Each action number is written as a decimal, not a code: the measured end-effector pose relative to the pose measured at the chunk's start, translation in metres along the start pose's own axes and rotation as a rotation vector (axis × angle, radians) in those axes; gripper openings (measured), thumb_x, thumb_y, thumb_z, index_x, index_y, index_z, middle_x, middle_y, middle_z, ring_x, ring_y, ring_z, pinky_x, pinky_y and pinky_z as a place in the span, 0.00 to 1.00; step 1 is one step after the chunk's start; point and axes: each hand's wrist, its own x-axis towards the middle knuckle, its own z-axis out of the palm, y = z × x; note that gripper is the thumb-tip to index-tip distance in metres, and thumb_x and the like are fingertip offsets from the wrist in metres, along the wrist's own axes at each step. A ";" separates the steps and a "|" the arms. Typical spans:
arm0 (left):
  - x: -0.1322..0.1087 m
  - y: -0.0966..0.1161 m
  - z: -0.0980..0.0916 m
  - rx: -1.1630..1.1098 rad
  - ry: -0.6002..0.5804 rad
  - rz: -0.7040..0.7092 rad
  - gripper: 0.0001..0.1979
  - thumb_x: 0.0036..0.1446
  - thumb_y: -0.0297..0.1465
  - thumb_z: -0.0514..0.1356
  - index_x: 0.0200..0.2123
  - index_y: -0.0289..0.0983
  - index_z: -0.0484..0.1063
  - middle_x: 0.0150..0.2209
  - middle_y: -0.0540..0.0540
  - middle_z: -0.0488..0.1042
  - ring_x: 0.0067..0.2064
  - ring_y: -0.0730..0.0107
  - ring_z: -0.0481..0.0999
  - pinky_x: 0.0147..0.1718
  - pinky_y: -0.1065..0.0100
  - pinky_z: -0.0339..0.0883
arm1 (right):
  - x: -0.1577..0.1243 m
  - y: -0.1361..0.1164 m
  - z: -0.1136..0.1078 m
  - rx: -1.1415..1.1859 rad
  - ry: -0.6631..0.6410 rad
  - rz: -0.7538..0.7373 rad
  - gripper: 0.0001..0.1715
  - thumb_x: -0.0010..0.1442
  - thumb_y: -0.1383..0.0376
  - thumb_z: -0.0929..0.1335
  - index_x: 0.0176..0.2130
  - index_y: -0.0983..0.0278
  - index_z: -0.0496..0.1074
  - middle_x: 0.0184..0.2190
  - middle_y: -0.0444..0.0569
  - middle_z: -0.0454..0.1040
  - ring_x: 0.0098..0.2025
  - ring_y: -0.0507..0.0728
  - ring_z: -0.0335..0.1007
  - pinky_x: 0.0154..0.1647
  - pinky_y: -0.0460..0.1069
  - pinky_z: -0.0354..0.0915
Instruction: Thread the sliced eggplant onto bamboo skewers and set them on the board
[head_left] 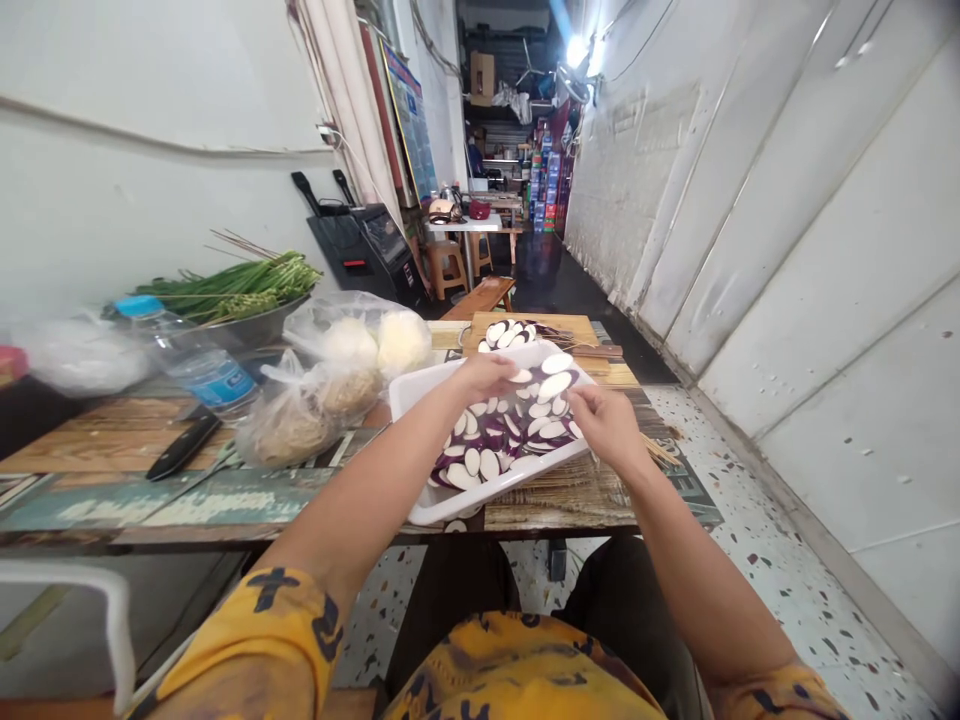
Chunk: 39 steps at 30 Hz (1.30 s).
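Observation:
A white plastic tray lies tilted on the table, holding many white oval slices with purple skin. Over its far left part, my left hand has its fingers closed around a slice. At the tray's right edge, my right hand is closed in a pinch beside a few overlapping slices; what lies between its fingertips is too small to make out. More such slices are piled on a wooden board behind the tray.
Left of the tray are bagged foods, a water bottle, a black-handled knife and a bowl of green stalks. Thin wooden sticks lie at the right. A knife handle rests on the board.

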 end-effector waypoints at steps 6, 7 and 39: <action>0.002 0.007 0.006 -0.314 0.086 -0.093 0.06 0.52 0.18 0.56 0.34 0.31 0.66 0.26 0.41 0.75 0.28 0.66 0.77 0.34 0.64 0.70 | -0.034 -0.011 -0.014 -0.164 -0.157 -0.068 0.17 0.58 0.62 0.58 0.25 0.63 0.70 0.19 0.44 0.68 0.22 0.51 0.60 0.24 0.45 0.49; 0.003 0.008 0.005 -0.347 0.093 -0.097 0.07 0.52 0.18 0.56 0.35 0.31 0.66 0.27 0.41 0.76 0.29 0.66 0.77 0.35 0.64 0.71 | -0.036 -0.012 -0.014 -0.169 -0.165 -0.065 0.17 0.58 0.62 0.58 0.25 0.63 0.71 0.20 0.44 0.69 0.23 0.52 0.61 0.24 0.45 0.49; 0.002 0.005 0.013 -0.402 0.155 0.030 0.08 0.50 0.18 0.58 0.28 0.34 0.61 0.26 0.45 0.74 0.31 0.65 0.78 0.37 0.60 0.71 | -0.031 -0.011 -0.006 -0.191 -0.158 -0.025 0.17 0.57 0.62 0.59 0.19 0.64 0.61 0.16 0.42 0.60 0.20 0.49 0.52 0.22 0.45 0.43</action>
